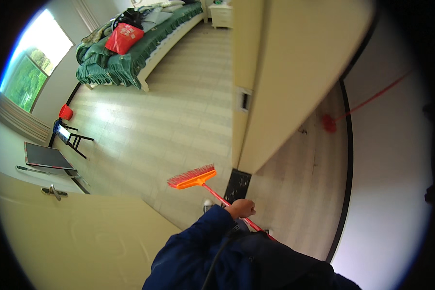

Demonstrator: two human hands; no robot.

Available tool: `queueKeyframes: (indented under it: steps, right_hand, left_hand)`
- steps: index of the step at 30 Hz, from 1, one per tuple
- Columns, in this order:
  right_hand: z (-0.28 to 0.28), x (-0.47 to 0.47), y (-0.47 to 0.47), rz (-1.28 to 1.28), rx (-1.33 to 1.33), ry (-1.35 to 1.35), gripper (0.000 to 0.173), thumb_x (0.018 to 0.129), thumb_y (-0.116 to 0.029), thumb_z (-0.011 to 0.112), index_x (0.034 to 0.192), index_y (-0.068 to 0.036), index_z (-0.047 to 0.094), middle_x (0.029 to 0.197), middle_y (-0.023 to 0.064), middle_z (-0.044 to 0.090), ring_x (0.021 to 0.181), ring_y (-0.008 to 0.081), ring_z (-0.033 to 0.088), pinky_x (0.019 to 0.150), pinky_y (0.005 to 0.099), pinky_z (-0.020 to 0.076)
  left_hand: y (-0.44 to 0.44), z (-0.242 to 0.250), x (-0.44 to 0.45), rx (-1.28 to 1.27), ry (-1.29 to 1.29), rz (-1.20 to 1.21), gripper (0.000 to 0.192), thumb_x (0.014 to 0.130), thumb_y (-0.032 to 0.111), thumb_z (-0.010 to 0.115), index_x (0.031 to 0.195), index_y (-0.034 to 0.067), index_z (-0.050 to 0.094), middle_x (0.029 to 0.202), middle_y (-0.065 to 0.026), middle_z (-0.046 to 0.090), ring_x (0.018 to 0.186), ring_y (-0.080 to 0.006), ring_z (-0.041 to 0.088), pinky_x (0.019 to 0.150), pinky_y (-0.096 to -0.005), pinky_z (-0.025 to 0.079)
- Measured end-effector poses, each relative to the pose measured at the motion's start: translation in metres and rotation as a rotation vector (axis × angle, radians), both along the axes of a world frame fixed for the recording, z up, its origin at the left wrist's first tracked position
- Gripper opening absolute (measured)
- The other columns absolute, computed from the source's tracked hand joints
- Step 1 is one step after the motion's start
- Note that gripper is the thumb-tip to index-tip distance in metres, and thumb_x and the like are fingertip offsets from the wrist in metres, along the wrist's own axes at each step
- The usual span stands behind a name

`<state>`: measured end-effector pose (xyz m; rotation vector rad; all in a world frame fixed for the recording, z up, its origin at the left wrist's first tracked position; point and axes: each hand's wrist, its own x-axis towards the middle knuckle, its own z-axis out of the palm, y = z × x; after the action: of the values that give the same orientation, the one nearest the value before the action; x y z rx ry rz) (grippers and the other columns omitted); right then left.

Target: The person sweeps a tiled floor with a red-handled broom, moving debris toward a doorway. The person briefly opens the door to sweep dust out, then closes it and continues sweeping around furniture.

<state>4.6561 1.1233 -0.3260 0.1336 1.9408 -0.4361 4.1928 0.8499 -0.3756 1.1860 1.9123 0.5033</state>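
Observation:
My left hand, at the end of a dark blue sleeve, is closed around the red handle of a broom. The handle runs down to the right and disappears behind my dark clothing. Out beyond the hand is the orange broom head, its red bristles facing away from me, over the pale floor by a doorway. Whether the bristles touch the floor I cannot tell. Part of a shoe shows beside the sleeve. My right hand is out of view.
A cream door with a metal handle stands at left. The door frame and black threshold divide the floors. Beyond are a bed, a chair and a red bucket. A red long-handled tool leans at right.

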Motion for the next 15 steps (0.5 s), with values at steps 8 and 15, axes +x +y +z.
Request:
queueKeyframes:
  steps: [8, 15]
  right_hand:
    - [0.039, -0.363, -0.153, -0.718, -0.467, 0.212, 0.016, 0.08, -0.017, 0.058, 0.077, -0.002, 0.06, 0.066, 0.0056, 0.057, 0.069, 0.0132, 0.056, 0.064, 0.0304, 0.0452]
    - [-0.017, -0.612, -0.266, -0.787, -0.273, 0.315, 0.022, 0.075, -0.017, 0.056, 0.061, 0.0, 0.056, 0.046, 0.0088, 0.052, 0.034, 0.0186, 0.051, 0.035, 0.0334, 0.0406]
  left_hand:
    - [-0.176, 0.028, -0.168, 0.013, 0.067, 0.49, 0.026, 0.08, 0.032, 0.058, 0.08, 0.006, 0.062, 0.075, -0.0125, 0.063, 0.072, -0.0293, 0.061, 0.063, -0.0392, 0.046]
    - [-0.3, 0.039, -0.233, 0.084, -0.02, 0.936, 0.029, 0.081, 0.033, 0.058, 0.076, 0.006, 0.063, 0.067, -0.0092, 0.064, 0.064, -0.0256, 0.061, 0.06, -0.0357, 0.047]
